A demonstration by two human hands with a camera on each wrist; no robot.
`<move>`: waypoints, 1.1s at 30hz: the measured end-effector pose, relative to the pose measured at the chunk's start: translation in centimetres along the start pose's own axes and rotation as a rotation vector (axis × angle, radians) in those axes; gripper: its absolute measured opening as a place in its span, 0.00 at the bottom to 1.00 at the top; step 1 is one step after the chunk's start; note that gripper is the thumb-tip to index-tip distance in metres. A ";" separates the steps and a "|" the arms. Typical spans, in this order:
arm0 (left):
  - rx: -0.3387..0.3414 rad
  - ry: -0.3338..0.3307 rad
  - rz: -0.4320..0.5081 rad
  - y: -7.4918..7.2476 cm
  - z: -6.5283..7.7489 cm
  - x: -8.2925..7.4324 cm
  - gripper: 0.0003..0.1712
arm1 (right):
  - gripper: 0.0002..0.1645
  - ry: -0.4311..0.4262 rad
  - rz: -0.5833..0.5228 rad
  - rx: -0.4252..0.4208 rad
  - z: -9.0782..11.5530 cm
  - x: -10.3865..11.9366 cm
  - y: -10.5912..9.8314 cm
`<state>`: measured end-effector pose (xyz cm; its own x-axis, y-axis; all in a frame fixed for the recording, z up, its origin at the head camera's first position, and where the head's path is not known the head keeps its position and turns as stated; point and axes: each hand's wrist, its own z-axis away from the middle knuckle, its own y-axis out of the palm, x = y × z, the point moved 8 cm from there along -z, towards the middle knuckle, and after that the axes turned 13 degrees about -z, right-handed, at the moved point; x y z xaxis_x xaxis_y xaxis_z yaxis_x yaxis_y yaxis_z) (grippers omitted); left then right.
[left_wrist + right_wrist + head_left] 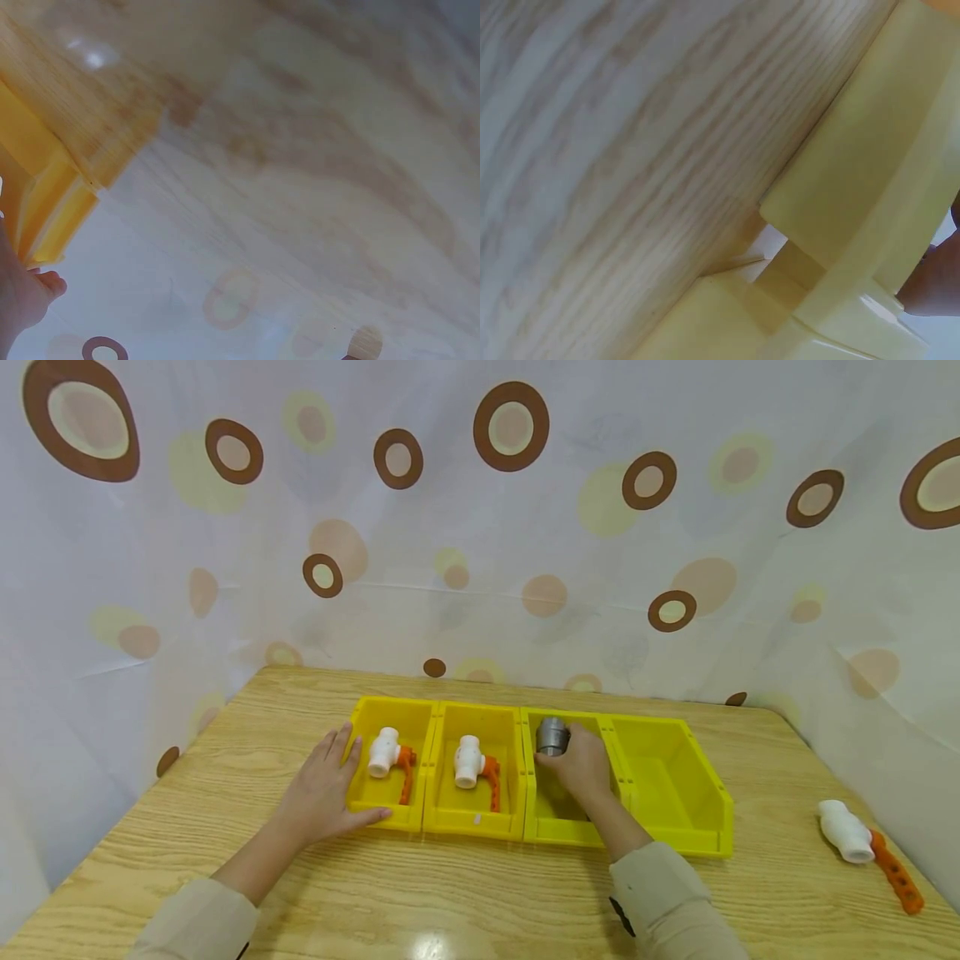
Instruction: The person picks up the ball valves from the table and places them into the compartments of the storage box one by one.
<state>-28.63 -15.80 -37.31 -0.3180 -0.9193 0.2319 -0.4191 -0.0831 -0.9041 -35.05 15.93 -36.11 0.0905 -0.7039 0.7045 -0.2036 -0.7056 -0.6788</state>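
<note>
Several yellow bins (480,822) stand joined in a row on the wooden table. In the head view my right hand (587,768) reaches into the third bin from the left and grips a grey cylindrical pipe fitting (552,735) between thumb and fingers. My left hand (318,789) rests with spread fingers against the left side of the leftmost bin, its thumb across the front edge. One white ball valve (384,753) with an orange handle lies in that bin, and a similar ball valve (468,762) lies in the second. Both wrist views show little of the hands.
On the table's right side lies another white ball valve (846,832) with an orange handle. The rightmost bin (667,768) holds nothing. A patterned curtain (480,527) hangs behind and beside the wooden table (360,893).
</note>
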 end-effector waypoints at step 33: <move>0.009 0.002 0.002 0.1 0.0 0.1 0.61 | 0.30 0.014 0.050 0.030 -0.2 -0.7 1.1</move>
<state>-28.68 -15.93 -37.36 -0.3208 -0.9187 0.2305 -0.4104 -0.0845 -0.9080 -35.57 15.67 -37.36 0.0672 -0.7376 0.6719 -0.1781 -0.6715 -0.7193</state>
